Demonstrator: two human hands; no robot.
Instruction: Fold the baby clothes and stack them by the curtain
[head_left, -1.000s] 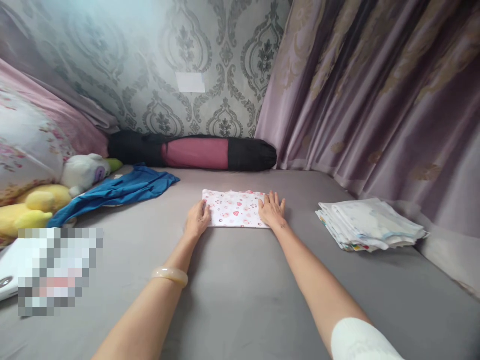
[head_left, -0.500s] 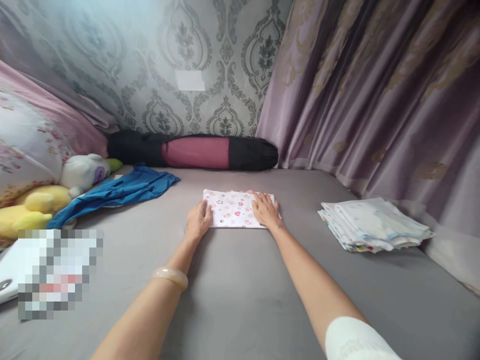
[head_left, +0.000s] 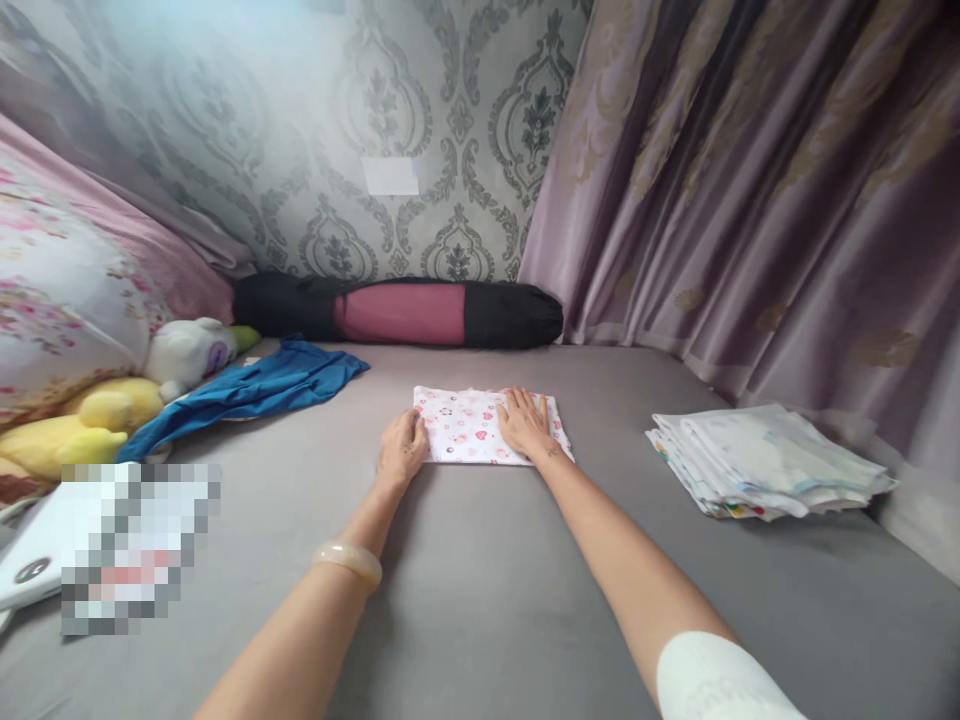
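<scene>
A folded white cloth printed with pink and red hearts and small figures lies flat on the grey bed sheet. Its left edge is pinched by my left hand, whose fingers are curled in; the tips are partly hidden. My right hand rests palm down on the right part of the cloth, fingers stretched out. Off to the right is a stack of folded white cloths with uneven edges.
A blue garment lies crumpled at the left, near a yellow plush toy and a white plush toy. A black and red long bag lies along the wall. A white device sits front left; curtains hang right.
My right hand has slid a little to the left over the cloth. My left hand stays at the left edge. The whole view has shifted slightly.
</scene>
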